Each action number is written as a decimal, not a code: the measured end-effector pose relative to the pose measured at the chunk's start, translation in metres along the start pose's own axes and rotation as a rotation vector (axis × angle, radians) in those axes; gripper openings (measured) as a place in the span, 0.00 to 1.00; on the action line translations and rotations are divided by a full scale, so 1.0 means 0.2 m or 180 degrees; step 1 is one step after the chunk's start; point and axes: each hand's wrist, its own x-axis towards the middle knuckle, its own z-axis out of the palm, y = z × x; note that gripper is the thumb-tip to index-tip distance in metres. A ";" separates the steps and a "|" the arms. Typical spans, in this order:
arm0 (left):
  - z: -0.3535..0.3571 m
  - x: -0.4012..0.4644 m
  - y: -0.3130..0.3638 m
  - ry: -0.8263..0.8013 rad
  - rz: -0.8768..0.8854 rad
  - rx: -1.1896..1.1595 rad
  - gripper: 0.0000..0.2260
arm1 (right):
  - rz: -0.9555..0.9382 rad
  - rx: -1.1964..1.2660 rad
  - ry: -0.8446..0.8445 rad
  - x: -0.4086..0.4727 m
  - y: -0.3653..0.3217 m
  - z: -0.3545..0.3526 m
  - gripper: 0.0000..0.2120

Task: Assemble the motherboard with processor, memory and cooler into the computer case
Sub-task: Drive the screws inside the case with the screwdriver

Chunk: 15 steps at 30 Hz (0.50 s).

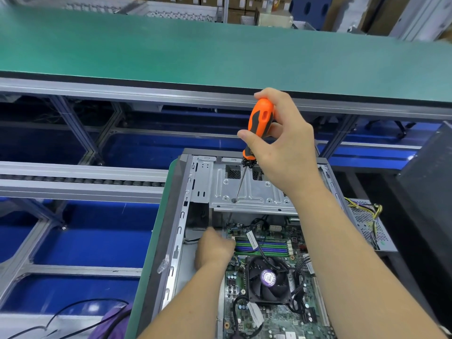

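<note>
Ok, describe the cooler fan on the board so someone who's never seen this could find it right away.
Start at the open grey metal computer case lying on its side, then look at the green motherboard inside it. The square black cooler fan sits just below the blue and green memory slots; only it has a round purple sticker at its hub.

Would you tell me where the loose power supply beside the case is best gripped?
Judging by its pose, grip the power supply by its bare metal sides, coming from above on its right; the wire bundle sprouts from its top and the computer case crowds its left.
</note>
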 end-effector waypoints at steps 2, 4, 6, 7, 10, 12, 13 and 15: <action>-0.02 -0.02 0.01 0.0193 0.0180 0.0713 0.08 | 0.0000 -0.0014 0.0008 0.00 0.00 0.00 0.22; -0.04 -0.04 0.02 0.0370 0.0459 0.1197 0.04 | 0.0009 -0.0021 0.0005 0.00 0.00 0.00 0.22; -0.05 -0.05 0.03 0.0489 0.0717 0.1375 0.02 | -0.0007 -0.0040 -0.0003 0.00 0.00 0.00 0.22; -0.05 -0.04 0.03 0.0511 0.0806 0.1324 0.02 | -0.0017 -0.0052 -0.0007 0.00 0.00 0.00 0.22; -0.01 -0.02 0.02 0.0371 0.0774 0.0393 0.05 | -0.0038 -0.0074 -0.0005 0.00 0.00 0.00 0.23; 0.02 0.00 0.01 0.0474 0.0721 -0.0227 0.05 | -0.0029 -0.0063 0.0006 -0.01 0.01 0.00 0.23; 0.03 0.01 0.01 0.0594 0.0666 -0.0402 0.08 | -0.0026 -0.0053 0.0011 -0.01 0.01 0.00 0.22; 0.02 0.02 0.00 0.0743 0.0597 -0.0518 0.12 | -0.0031 -0.0056 0.0028 -0.01 0.01 0.00 0.22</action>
